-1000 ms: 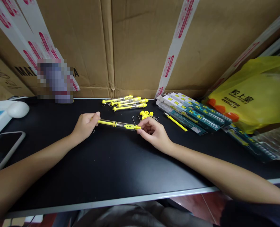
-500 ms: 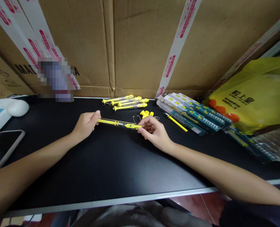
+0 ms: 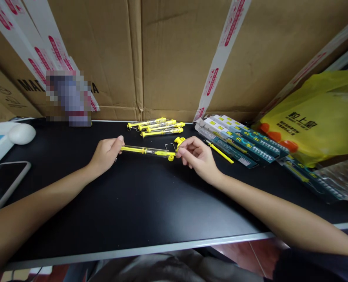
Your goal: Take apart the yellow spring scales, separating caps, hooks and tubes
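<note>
My left hand (image 3: 106, 152) is closed round the left end of a clear tube (image 3: 146, 151) with yellow rod parts inside, held nearly level above the black table. At the tube's right end hangs a small yellow cap (image 3: 171, 158). Thumb and forefinger of my right hand (image 3: 199, 158) are pinched together right where the yellow tip ends, the other fingers loosely curled. What lies between them is hidden. Just behind, loose yellow caps (image 3: 179, 140) and bent metal hooks (image 3: 173, 146) lie on the table, partly covered by the right hand.
Several similar yellow tubes (image 3: 159, 127) lie at the back. To the right are a loose yellow rod (image 3: 221, 152), printed narrow boxes (image 3: 241, 139) and a yellow bag (image 3: 315, 117). A phone (image 3: 6, 182) and a white device (image 3: 3, 137) sit left. Cardboard (image 3: 174, 58) walls the back.
My right hand has shifted slightly right and up, its fingers loosening around the tube's end. The small yellow cap now shows below that end. The left hand stays nearly still.
</note>
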`<state>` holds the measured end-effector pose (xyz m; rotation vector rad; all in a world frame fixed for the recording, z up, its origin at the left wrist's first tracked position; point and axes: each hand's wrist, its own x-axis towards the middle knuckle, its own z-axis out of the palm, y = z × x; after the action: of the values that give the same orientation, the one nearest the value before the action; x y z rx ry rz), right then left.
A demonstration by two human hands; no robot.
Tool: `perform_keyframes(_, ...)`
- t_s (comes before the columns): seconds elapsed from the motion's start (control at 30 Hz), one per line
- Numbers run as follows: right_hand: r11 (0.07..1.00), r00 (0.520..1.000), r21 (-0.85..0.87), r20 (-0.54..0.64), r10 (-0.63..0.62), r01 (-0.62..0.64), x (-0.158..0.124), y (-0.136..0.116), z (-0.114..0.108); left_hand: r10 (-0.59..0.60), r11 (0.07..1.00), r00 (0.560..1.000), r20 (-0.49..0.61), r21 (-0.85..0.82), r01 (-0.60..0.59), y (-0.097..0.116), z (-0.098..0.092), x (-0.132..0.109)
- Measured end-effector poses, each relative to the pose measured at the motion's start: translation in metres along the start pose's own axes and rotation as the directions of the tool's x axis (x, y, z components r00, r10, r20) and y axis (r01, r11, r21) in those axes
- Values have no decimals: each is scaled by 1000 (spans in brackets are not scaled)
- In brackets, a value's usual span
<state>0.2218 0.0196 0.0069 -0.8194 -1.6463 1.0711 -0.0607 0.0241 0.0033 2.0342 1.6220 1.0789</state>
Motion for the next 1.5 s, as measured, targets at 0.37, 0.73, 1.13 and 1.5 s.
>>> perform_keyframes(0.37,197,941,-921,336,-37,336,22,-14,-55,75,996,997,1,43,-75,3,0,0)
perform_keyframes(0.73,-48,894,-900,422,150,433,13,-15,-45,86,995,995,41,41,-87,3,1,-1)
perform_keyframes(1.13,-86,922,-918,384,49,387,19,-2,-51,93,995,994,50,43,-95,6,1,-1)
perform_keyframes(1.5,-76,926,-923,376,44,378,20,2,-47,112,993,992,57,41,-115,7,0,-2)
